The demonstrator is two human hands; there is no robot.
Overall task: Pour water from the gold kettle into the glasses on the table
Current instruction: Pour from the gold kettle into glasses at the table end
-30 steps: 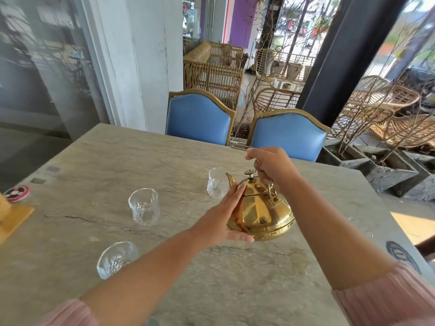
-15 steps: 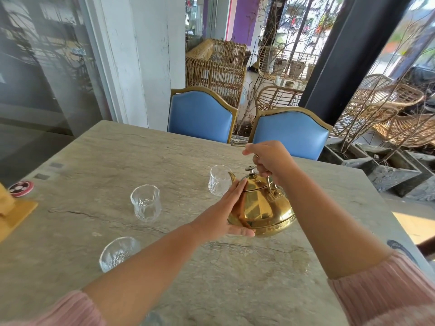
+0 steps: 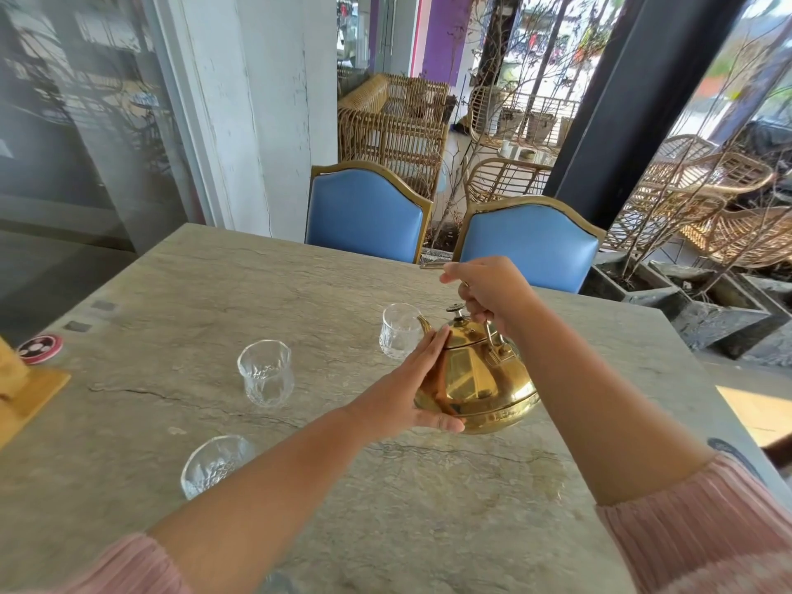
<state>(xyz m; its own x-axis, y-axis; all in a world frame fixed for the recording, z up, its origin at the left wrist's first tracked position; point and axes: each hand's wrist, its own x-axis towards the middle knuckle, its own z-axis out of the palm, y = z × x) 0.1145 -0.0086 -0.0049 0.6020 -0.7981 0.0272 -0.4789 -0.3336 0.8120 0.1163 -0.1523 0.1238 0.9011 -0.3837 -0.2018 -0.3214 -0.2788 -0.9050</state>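
The gold kettle point(image 3: 480, 379) is at the middle of the stone table point(image 3: 300, 293), lifted slightly and tilted with its spout toward the far glass point(image 3: 398, 332). My right hand point(image 3: 493, 289) is closed around the kettle's top handle. My left hand point(image 3: 411, 388) lies flat against the kettle's left side, fingers straight, thumb under its base. A second clear glass point(image 3: 265, 373) stands left of the kettle. A third glass point(image 3: 214, 463) sits nearer to me, partly behind my left forearm. All three look empty.
Two blue chairs point(image 3: 364, 212) point(image 3: 529, 242) stand at the table's far edge. A yellow wooden holder point(image 3: 25, 392) and a red round sticker point(image 3: 40, 348) are at the left edge. Stone planters point(image 3: 707, 310) sit to the right, beyond the table.
The kettle has risen a little off the table and moved slightly toward the far glass. Both hands kept their places on it.
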